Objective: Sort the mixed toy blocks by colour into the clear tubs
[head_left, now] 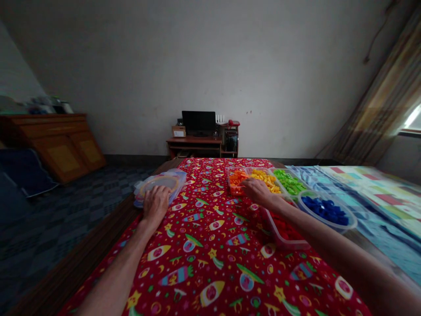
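My left hand (155, 202) rests on the near edge of a stack of clear plastic lids (161, 183) at the left side of the table, its fingers curled over the rim. Over the clear tub of orange bricks (235, 179) reaches my right hand (257, 192), fingers bent down at the tub's near edge; what they hold, if anything, is hidden. Beside that tub stand tubs of yellow bricks (265, 178) and green bricks (289, 181). A round bowl of blue bricks (325, 210) and a tub of red bricks (284, 228) lie under and beside my right forearm.
The table wears a red cloth (210, 245) printed with rockets and stars. A patchwork-covered bed (371, 193) adjoins it on the right. A wooden cabinet (59, 145) stands at the left wall, and a small desk with a monitor (199, 123) at the far wall.
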Available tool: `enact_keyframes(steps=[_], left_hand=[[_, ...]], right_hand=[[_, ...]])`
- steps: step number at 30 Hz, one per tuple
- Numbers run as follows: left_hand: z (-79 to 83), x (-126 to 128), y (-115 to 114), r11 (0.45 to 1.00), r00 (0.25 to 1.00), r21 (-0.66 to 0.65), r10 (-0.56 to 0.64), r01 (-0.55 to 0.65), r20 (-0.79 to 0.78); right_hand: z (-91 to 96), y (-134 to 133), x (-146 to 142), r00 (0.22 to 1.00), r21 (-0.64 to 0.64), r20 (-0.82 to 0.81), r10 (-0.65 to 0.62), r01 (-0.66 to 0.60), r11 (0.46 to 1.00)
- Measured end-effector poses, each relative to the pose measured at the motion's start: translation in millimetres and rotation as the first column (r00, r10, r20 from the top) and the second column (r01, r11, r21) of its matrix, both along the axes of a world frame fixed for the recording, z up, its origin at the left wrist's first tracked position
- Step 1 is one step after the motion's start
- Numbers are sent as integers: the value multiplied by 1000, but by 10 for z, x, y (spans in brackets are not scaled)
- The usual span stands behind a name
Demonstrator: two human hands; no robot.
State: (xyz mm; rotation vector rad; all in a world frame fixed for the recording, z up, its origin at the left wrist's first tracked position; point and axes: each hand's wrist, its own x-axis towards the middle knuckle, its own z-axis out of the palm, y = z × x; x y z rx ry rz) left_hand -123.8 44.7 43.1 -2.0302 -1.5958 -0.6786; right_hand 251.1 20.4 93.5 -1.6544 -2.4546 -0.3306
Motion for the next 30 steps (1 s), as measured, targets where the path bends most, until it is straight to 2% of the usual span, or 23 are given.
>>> enact_keyframes(steps=[4,6,8,10,14,18,22,25,27,30], left_hand=[[163,132,-39,996,993,87,-47,38,106],[246,230,-41,990,971,124,-89,63,221],[308,331,-27,985,910,143,-148,99,387],[345,422,-8,982,800,133,-187,135,570],[402,555,-22,972,462,55,-157,227,873],[489,644,-115,936,152,110,-169,333,974],[550,703,-170,875,-144,178,-126,450,982],[548,713,-158,874,-249,176,-66,452,966],[536,706,-140,874,-268,166,-43,457,962],[525,694,-131,864,-256,151,-27,480,966]], right_hand=[[28,35,14,993,-39,117,21,-16,999],[24,70,17,990,-42,136,26,-20,999],[15,113,17,990,-53,140,16,-9,999],[7,146,9,990,-57,139,19,-11,998],[-36,114,-30,989,-54,136,54,-47,997],[-102,4,-3,982,-36,69,173,-171,985],[-86,16,93,957,45,-44,286,-284,958],[-68,132,98,962,44,4,273,-273,961],[-76,224,61,960,-20,83,267,-266,964],[-79,344,-1,955,-114,147,259,-244,963]])
